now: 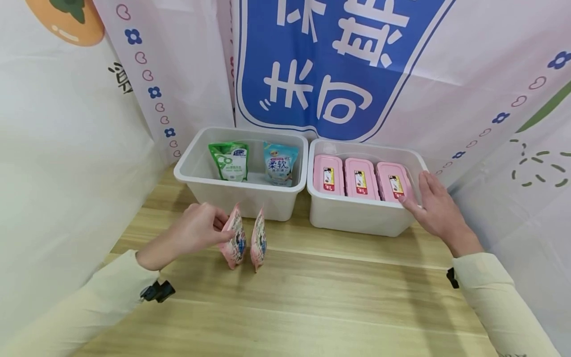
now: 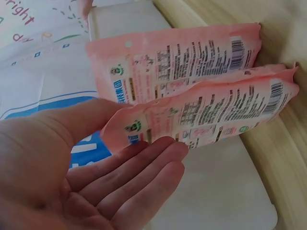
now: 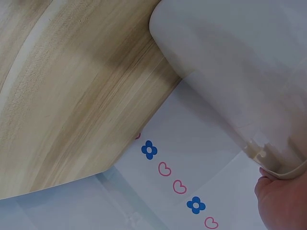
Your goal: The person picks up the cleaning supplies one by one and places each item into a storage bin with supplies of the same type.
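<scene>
My left hand [image 1: 202, 225] holds a pink printed pouch [image 2: 211, 110] by one edge, thumb on one face and fingers on the other. The pouch stands upright and edge-on over the wooden table. Beside it stands a second pink pouch [image 1: 258, 240], roughly parallel, with small print and a barcode showing in the left wrist view. My right hand [image 1: 439, 210] rests on the near right corner of the right white bin [image 1: 357, 215], fingers fairly straight along the rim and thumb over the front edge. Only part of that hand shows in the right wrist view.
The left white bin [image 1: 241, 194] contains a green-and-white pouch [image 1: 232, 162] and a blue pouch [image 1: 280, 164]. Several pink-lidded packs [image 1: 329, 171] stand in a row in the right bin. Printed white cloth [image 1: 187, 64] walls the wooden table [image 1: 312, 292] at back and sides.
</scene>
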The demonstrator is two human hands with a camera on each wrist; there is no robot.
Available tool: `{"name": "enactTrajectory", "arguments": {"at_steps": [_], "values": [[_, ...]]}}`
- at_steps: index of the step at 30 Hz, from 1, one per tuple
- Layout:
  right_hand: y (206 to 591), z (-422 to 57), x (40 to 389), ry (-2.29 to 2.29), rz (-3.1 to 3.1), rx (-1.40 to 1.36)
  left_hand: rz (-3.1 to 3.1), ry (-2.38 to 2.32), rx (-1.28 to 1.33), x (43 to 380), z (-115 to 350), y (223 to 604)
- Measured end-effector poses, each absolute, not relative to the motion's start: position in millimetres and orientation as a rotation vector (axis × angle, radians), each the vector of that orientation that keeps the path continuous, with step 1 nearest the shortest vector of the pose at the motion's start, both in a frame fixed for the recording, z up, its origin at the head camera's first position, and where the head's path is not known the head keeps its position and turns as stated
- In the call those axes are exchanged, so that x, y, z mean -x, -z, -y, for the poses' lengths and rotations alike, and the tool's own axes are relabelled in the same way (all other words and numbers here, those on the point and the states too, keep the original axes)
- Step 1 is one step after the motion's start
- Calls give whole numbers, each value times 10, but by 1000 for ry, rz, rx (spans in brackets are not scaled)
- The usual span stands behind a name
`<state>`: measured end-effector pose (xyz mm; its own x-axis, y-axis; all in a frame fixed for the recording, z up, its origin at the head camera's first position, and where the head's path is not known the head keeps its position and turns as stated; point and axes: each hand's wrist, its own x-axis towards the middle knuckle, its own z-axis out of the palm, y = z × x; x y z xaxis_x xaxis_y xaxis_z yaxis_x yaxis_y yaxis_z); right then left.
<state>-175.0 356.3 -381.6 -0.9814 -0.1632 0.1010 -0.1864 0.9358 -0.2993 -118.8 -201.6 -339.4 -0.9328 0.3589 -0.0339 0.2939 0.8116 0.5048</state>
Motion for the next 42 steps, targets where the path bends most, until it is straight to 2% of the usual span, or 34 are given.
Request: {"name": "enactTrajectory", "arguments": {"at_steps": [15, 42], "values": [[3814, -3573, 1737, -494, 3015, -271, -3009, -710, -392, 1154, 1997, 3397], [3802, -3552, 1723, -490, 3038, -258, -2996, -686, -547, 1179, 2219, 3102]]}}
